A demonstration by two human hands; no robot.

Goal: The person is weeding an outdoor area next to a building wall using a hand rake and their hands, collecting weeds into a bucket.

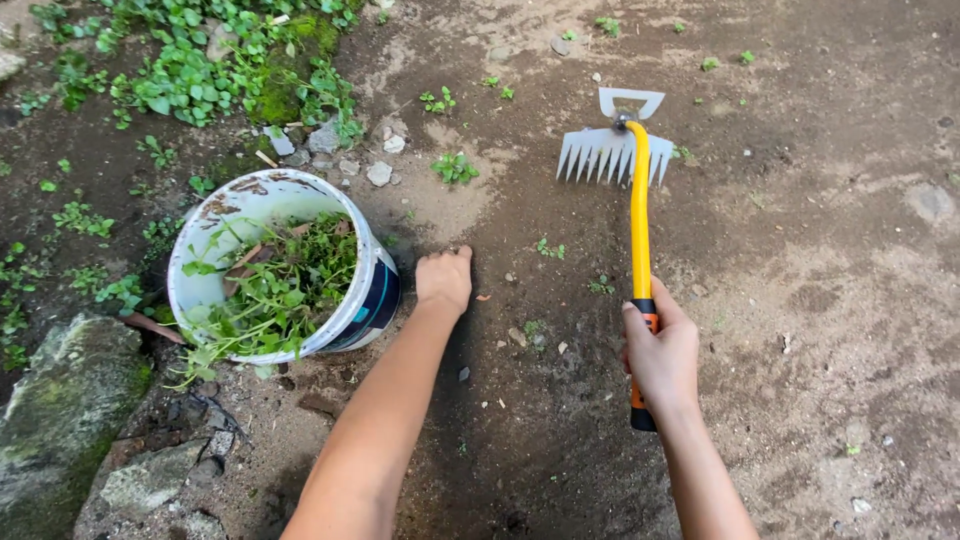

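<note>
Head view, itemised. Your right hand [662,358] is clenched around the black-and-orange end of a hand rake [632,190]: yellow shaft, grey metal head with a row of pointed tines and a small looped blade behind it. The head rests on the bare soil [800,250] well ahead of you, tines pointing back toward you.

Your left hand [444,278] is curled into a loose fist, knuckles down on the ground just beside the bucket [372,290]; whether that grip holds anything, you cannot tell from here.

Bucket: white plastic, round, mud-streaked rim, dark band on the side, tipped toward you, and partly filled with pulled green weeds and stems.

Step in hand, by judgement: weeding, with the rake paused between strokes and the free hand working beside the bucket. Small weed sprouts [455,167] dot the ground between bucket and rake; reaching them would call for a short pull of the tines.

Ground: damp, dark, gritty earth with pale sandy patches and scattered pebbles [380,173]. A dense patch of leafy growth [190,70] sits upper left; mossy stones [65,400] lower left.
</note>
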